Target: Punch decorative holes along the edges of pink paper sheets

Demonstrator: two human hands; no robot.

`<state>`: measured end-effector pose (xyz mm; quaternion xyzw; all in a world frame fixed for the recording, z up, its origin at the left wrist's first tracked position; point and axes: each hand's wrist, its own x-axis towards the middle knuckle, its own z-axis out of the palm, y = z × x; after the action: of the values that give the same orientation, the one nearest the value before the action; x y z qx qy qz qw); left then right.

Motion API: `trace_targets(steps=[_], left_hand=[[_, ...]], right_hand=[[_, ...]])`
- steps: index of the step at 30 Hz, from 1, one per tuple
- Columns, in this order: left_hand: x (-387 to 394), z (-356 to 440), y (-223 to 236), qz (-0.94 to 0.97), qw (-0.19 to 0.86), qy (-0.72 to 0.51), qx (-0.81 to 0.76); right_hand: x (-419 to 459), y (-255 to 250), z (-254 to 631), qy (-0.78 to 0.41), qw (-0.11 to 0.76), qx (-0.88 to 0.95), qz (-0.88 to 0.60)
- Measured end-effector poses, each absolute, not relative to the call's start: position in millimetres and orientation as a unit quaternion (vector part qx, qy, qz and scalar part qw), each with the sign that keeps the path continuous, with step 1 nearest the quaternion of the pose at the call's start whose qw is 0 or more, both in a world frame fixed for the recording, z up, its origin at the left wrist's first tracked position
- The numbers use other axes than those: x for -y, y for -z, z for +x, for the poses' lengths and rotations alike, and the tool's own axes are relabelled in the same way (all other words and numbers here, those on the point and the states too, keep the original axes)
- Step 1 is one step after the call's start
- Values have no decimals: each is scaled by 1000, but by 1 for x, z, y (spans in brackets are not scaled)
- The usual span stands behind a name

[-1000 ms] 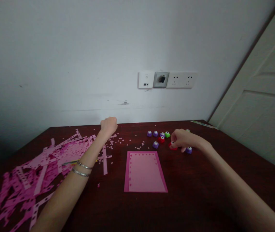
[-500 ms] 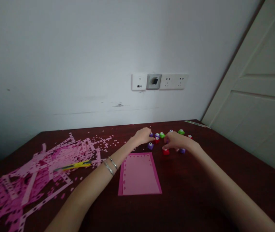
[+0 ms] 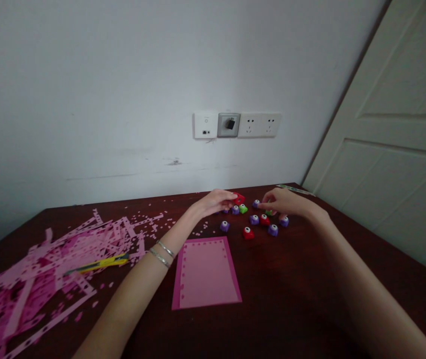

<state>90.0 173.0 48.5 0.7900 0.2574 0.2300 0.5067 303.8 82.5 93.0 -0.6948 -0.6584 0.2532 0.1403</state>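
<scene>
My left hand (image 3: 216, 201) reaches across the dark table and pinches a small red paper punch (image 3: 239, 198), lifted a little above the others. My right hand (image 3: 286, 202) hovers over the cluster of small punches, fingers curled down onto a green one (image 3: 269, 213) that is mostly hidden. Around them lie purple punches (image 3: 254, 219), red punches (image 3: 248, 232) and another green punch (image 3: 243, 208). A pink sheet with punched edges (image 3: 205, 272) lies flat in front of the cluster.
A heap of pink paper strips (image 3: 44, 271) covers the left of the dark wooden table (image 3: 303, 294), with a yellow cutter (image 3: 99, 264) on it. Paper confetti is scattered near the wall. Wall sockets (image 3: 237, 124) and a door (image 3: 396, 144) stand behind.
My left hand has swung from the confetti on the left over to the punches and picked up a red one. My right hand shifted slightly within the cluster. The view has panned right.
</scene>
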Motion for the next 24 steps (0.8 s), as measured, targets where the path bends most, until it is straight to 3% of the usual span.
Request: trace_targets(steps=[4, 8, 15, 18, 21, 24], left_hand=[[-174, 75, -59, 735, 620, -213, -172], [-168, 71, -57, 773, 592, -181, -141], [-167, 73, -50, 859, 420, -205, -207], [-162, 78, -43, 903, 257, -162, -303], [-152, 85, -36, 915, 89, -115, -377], [-146, 90, -35, 918, 27, -93, -385]], right_hand=[[-86, -92, 318, -245, 135, 649, -708], [-92, -84, 324, -223, 91, 651, -720], [-101, -60, 325, -164, -1, 664, -730], [-107, -43, 323, -179, -40, 668, -721], [-112, -30, 323, -185, -39, 667, -720], [-111, -30, 328, -214, 0, 667, -713]])
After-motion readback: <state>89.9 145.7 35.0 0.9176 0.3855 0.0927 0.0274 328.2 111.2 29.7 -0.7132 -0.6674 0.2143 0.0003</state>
